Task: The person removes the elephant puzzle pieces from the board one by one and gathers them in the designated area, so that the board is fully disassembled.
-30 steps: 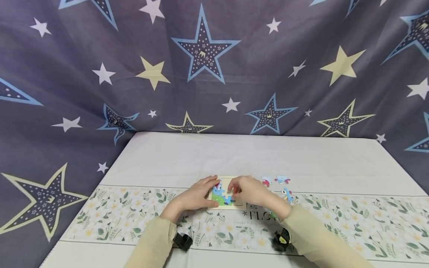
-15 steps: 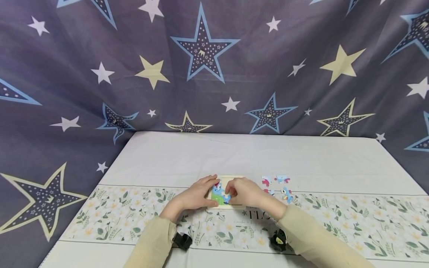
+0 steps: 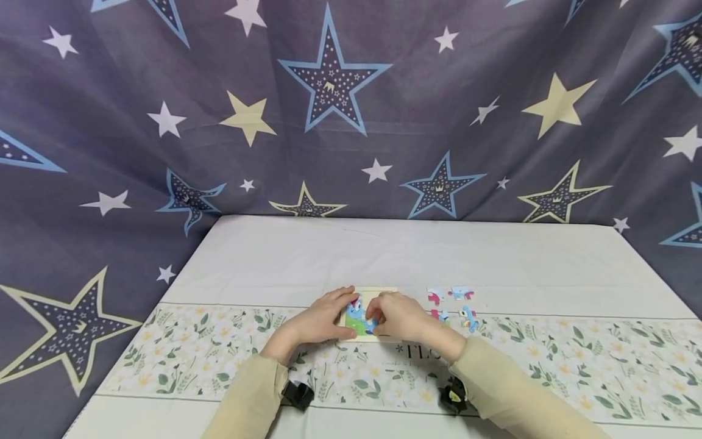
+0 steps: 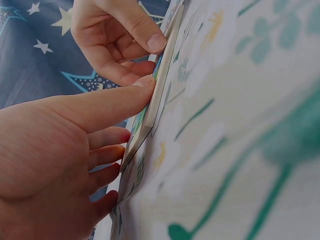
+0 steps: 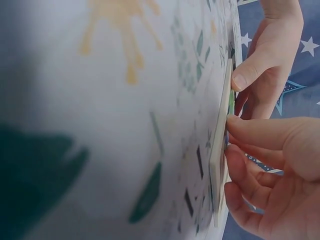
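A small wooden jigsaw board (image 3: 378,290) with a pale frame lies on the table, its left part filled with a blue and green picture (image 3: 356,326). My left hand (image 3: 320,317) holds the board at its left side, thumb at the near edge and fingers at the far corner. Over the board's right half is my right hand (image 3: 399,316), its thumb and index fingertips pinching a mostly hidden puzzle piece low against the picture. In the right wrist view, these fingertips (image 5: 233,122) sit right at the board's surface. The right hand hides part of the board.
Several loose puzzle pieces lie right of the board, among them a blue-pink piece (image 3: 462,292) and a blue piece (image 3: 468,318). A floral printed band (image 3: 219,347) crosses the white tablecloth (image 3: 307,256). A dark star-patterned curtain (image 3: 406,110) hangs behind.
My right hand has shifted slightly left and lower across the board, bringing its fingertips further onto the picture. A loose piece behind the wrist has come into view. The left hand stays put.
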Action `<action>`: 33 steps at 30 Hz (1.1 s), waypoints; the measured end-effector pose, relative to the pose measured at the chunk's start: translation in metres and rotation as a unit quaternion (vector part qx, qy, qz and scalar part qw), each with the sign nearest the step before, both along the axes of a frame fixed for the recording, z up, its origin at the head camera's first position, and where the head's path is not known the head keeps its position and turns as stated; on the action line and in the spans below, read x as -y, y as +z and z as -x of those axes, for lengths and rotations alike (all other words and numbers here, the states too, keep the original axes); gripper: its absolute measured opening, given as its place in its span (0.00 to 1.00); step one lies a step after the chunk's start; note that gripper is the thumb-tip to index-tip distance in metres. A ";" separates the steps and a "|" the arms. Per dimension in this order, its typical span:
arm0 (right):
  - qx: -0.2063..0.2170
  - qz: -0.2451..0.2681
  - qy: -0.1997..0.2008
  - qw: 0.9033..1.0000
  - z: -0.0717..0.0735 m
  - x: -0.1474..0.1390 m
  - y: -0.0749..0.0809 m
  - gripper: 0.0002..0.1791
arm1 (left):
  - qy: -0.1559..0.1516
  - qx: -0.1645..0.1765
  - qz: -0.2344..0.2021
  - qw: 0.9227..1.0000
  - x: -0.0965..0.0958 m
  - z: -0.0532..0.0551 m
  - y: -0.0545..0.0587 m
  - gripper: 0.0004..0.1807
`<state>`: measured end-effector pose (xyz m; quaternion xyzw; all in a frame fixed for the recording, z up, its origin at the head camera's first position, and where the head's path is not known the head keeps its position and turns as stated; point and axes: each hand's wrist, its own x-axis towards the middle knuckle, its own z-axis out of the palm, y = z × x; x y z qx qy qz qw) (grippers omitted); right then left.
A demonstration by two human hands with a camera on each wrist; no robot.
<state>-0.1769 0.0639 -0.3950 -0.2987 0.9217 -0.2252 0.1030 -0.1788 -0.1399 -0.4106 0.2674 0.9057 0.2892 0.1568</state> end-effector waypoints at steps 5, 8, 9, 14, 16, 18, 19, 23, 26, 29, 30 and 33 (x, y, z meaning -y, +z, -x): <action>0.001 0.004 0.002 1.000 0.000 0.000 -0.002 0.09 | -0.002 0.000 -0.001 1.000 0.000 0.000 0.000 0.40; -0.003 0.010 0.004 1.000 0.000 -0.001 -0.003 0.10 | -0.003 -0.001 -0.003 1.000 0.001 0.000 0.001 0.40; -0.005 0.012 0.005 1.000 0.000 -0.001 -0.003 0.10 | -0.003 -0.001 -0.003 1.000 0.001 0.000 0.001 0.40; -0.009 0.012 0.006 1.000 -0.001 -0.001 -0.004 0.10 | -0.005 -0.002 -0.003 1.000 0.001 -0.001 0.000 0.40; -0.009 0.012 0.004 1.000 -0.001 0.000 -0.004 0.10 | -0.005 -0.004 -0.003 1.000 0.001 -0.001 0.000 0.40; -0.008 0.015 0.002 1.000 -0.002 0.000 -0.004 0.10 | -0.005 -0.004 -0.003 1.000 0.001 0.000 -0.001 0.40; -0.007 0.017 0.001 1.000 -0.002 0.000 -0.004 0.10 | -0.005 -0.004 -0.004 1.000 0.001 0.000 -0.001 0.40; -0.006 0.021 -0.002 1.000 -0.003 0.000 -0.003 0.10 | -0.005 -0.006 -0.002 1.000 0.001 0.000 -0.001 0.40; -0.007 0.024 -0.001 1.000 -0.003 0.000 -0.003 0.10 | -0.005 -0.007 -0.001 1.000 0.001 0.000 -0.001 0.40; -0.003 0.034 0.001 0.999 -0.003 -0.001 -0.003 0.09 | -0.005 -0.005 -0.002 1.000 0.001 0.000 -0.001 0.40; -0.002 0.038 0.002 0.999 -0.003 -0.001 -0.003 0.08 | -0.006 -0.004 -0.003 1.000 0.001 0.000 -0.002 0.40; 0.002 0.049 0.004 0.999 -0.002 -0.003 -0.002 0.07 | -0.007 -0.005 -0.002 1.000 0.001 0.001 -0.002 0.40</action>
